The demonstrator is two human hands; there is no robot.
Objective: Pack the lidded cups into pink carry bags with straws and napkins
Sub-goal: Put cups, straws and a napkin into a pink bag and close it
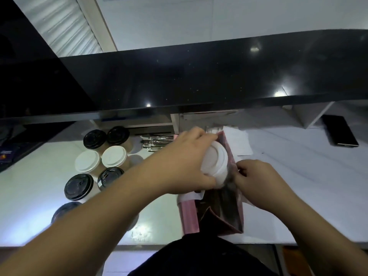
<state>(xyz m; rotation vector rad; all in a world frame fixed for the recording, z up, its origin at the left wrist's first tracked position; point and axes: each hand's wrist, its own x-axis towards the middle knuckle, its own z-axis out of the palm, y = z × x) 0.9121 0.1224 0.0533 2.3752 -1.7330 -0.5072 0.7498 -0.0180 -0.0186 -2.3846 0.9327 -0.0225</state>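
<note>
Nearest me is my own dark clothing at the bottom edge, with both forearms reaching out over the white surface [39, 196]. My left hand [185, 162] wraps a white-lidded cup [216, 162] from the side and tips it over the mouth of the pink bag [219, 212], I judge so it can slide in. My right hand [256, 180] pinches the bag's right rim, which seems meant to hold the mouth open. The bag stands near the surface's near edge, between my hands.

Left of the bag wait the other cups [99, 156], black and white lids clustered together and well clear of it. Straws [157, 142] lie just beyond them; white napkins [239, 142] lie past the bag. A phone [340, 133] rests far right.

The bag's inside is dark, so I cannot tell what it already holds. My left forearm covers part of the nearest cup, and the held cup's body is mostly hidden.
</note>
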